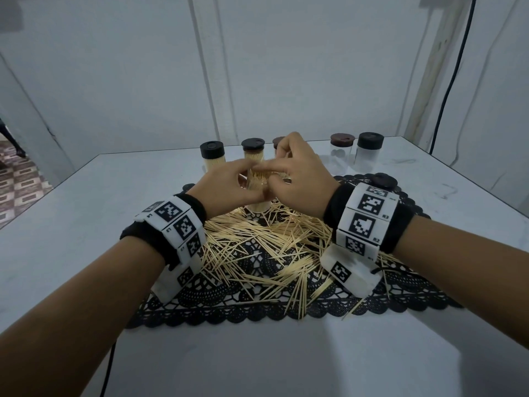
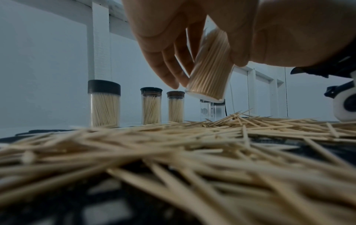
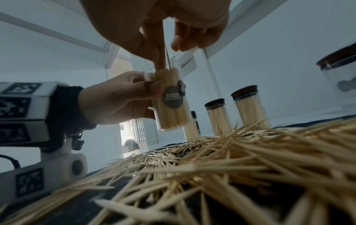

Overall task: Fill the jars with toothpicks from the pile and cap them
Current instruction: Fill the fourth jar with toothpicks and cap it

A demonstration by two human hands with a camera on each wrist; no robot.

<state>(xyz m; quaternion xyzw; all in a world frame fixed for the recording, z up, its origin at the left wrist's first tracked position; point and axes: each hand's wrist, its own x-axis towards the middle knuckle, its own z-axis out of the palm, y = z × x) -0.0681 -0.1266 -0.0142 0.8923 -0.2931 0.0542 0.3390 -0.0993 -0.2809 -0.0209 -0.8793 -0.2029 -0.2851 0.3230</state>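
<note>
**Open jar held over the toothpick pile**

The left hand (image 1: 226, 184) gripped a clear, uncapped jar (image 3: 171, 105), its fingers (image 2: 173, 67) curled round the wall and the thumb pressed on the near side. The jar hung tilted above the far edge of the toothpick pile (image 1: 266, 253), clear of the desk (image 1: 86, 224), and was packed almost to its mouth with upright toothpicks. A dark round label sat on its side. The right hand (image 1: 297, 179) was bent over the jar's mouth, its fingers (image 3: 154, 50) pinching a few toothpicks (image 3: 166, 57) whose lower ends stood among those already in the jar.

Behind the pile stood 3 capped jars (image 2: 105, 105) full of toothpicks. To the right of those, 2 capped jars (image 1: 367, 153) held no toothpicks. 1 loose dark cap (image 1: 383, 180) lay on the black lace mat (image 1: 243, 310) at the pile's far right.
</note>
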